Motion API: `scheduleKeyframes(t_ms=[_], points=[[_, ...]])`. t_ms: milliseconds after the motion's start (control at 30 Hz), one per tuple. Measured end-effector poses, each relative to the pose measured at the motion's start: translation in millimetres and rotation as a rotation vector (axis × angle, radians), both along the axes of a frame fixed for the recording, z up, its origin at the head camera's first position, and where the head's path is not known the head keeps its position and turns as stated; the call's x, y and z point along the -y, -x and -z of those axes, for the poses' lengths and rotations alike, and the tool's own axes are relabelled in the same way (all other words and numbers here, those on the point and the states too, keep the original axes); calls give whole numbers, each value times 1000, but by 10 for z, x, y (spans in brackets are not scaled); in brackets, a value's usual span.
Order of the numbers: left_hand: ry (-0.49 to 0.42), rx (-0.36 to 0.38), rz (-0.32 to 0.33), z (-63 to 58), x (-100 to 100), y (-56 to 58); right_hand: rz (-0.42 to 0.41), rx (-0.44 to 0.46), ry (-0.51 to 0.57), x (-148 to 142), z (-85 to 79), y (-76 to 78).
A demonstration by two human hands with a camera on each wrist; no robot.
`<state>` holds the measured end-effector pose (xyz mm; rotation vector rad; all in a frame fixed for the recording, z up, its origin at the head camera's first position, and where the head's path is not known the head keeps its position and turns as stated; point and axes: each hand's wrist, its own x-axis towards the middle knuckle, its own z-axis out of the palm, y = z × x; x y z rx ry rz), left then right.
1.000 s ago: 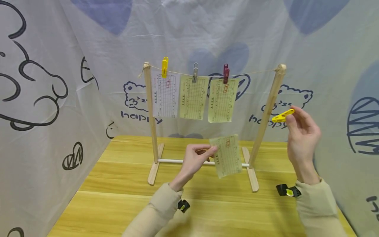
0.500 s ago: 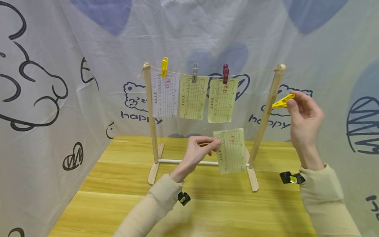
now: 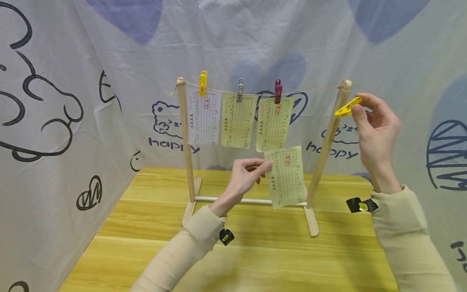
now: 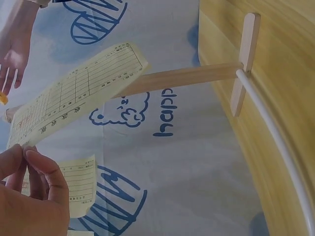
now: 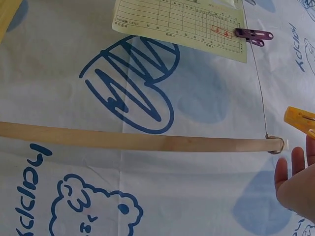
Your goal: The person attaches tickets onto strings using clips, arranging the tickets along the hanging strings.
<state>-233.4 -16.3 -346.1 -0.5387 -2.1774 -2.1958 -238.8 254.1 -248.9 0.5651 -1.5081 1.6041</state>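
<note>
My left hand [image 3: 245,178] pinches a yellowish printed slip [image 3: 286,177] by its left edge, below the string. In the left wrist view the same slip [image 4: 81,91] tilts away from the thumb and finger. Beside the right post, my right hand [image 3: 379,129] holds a yellow clothespin [image 3: 348,107] between thumb and fingers. From the string hang three slips: a white slip [image 3: 202,121] under a yellow clothespin [image 3: 203,83], a yellowish slip [image 3: 238,123] under a grey clothespin [image 3: 240,89], and another yellowish slip [image 3: 274,125] under a dark red clothespin [image 3: 278,91].
A wooden rack stands on the table [image 3: 153,243], with a left post [image 3: 185,142], a right post [image 3: 330,138] and a white crossbar [image 3: 251,200] low down. The string [image 3: 313,89] sags between the posts. Behind it hangs a printed cloth [image 3: 226,36].
My right hand has risen with the yellow clothespin toward the top of the right post. The left hand has lifted the slip and shifted it slightly right, just below the hanging slips.
</note>
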Motion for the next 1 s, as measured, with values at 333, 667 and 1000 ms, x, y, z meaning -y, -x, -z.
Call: scheduleKeyframes(t_ms=[333,667,1000], points=[[-6,-39,-14,-156,-50,72,148,11,-167,43,-183,103],[-35,-40,-31,-310,-147,157,226,41,-252,61,-306,221],[-45,-61,-37,-408,-224,199,266,49,-280,73,-375,270]])
